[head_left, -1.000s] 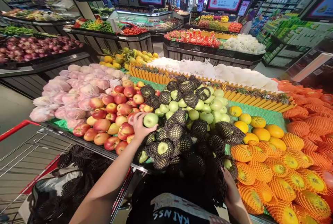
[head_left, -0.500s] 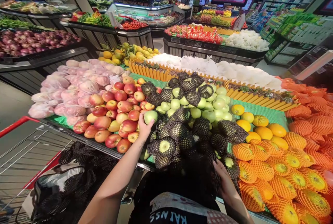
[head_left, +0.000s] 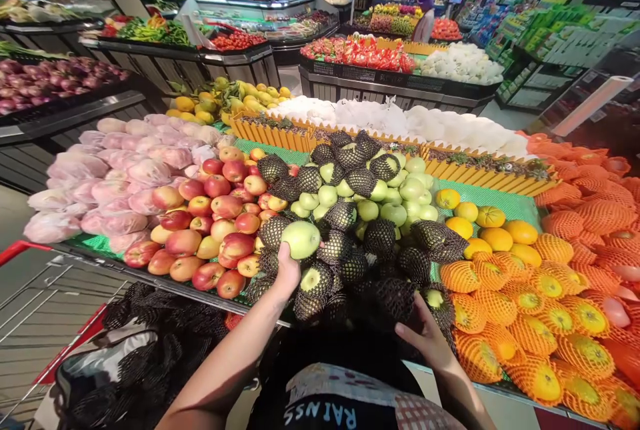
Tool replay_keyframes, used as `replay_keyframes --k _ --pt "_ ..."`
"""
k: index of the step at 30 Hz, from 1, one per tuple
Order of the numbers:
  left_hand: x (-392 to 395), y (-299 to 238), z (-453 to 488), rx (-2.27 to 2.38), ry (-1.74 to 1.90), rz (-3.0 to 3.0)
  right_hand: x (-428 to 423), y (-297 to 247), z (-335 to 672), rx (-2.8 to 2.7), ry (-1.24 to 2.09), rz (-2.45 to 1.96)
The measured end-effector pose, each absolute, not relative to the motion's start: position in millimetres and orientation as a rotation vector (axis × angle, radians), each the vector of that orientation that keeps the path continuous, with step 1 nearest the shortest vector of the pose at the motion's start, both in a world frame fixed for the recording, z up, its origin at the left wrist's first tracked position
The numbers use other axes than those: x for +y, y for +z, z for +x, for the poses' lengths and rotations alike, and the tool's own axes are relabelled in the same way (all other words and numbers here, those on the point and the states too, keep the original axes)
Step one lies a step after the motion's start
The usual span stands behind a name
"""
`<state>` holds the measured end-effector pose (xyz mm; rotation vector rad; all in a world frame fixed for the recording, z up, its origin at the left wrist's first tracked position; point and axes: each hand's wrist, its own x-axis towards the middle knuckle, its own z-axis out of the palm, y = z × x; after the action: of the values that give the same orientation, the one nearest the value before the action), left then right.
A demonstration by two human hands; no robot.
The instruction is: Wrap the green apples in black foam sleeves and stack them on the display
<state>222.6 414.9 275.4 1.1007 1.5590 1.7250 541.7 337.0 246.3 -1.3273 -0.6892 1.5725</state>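
Note:
My left hand [head_left: 287, 274] is closed round a bare green apple [head_left: 301, 239], held above several netted green apples [head_left: 336, 248]. Low on the right, my right hand [head_left: 429, 338] has its thumb and fingers curled at a black foam net [head_left: 395, 298]; whether a fruit is inside that net cannot be made out against the dark clothing. Bare green apples [head_left: 411, 189] are heaped behind the netted ones. Red apples [head_left: 234, 247] lie to the left of my left hand.
Oranges in orange nets [head_left: 535, 330] fill the right side. Pink-wrapped fruit [head_left: 105, 177] lies far left. A low yellow fence [head_left: 490, 167] borders white-wrapped fruit behind. A shopping cart [head_left: 75, 297] with black nets stands at the lower left.
My left hand has brought the green apple nearer to me and slightly right, over the netted apples. The black net at my right hand shows more clearly. The view has shifted slightly.

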Motion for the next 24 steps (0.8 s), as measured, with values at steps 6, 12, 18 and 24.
replay_keyframes --k 6,12,18,24 --pt "388.8 313.4 291.7 0.875 1.407 0.704 333.1 257.4 534.3 -0.75 1.673 -1.168" --pt "371.9 296.2 315.2 0.763 1.147 0.612 340.9 294.9 524.3 -0.986 1.891 -0.994" --pt "357.9 290.9 330.1 0.57 0.897 0.435 357.3 310.4 508.0 -1.341 1.897 -0.924" --pt "354.7 280.6 322.0 0.69 0.967 0.352 370.7 309.8 514.6 -1.36 1.782 -1.017"
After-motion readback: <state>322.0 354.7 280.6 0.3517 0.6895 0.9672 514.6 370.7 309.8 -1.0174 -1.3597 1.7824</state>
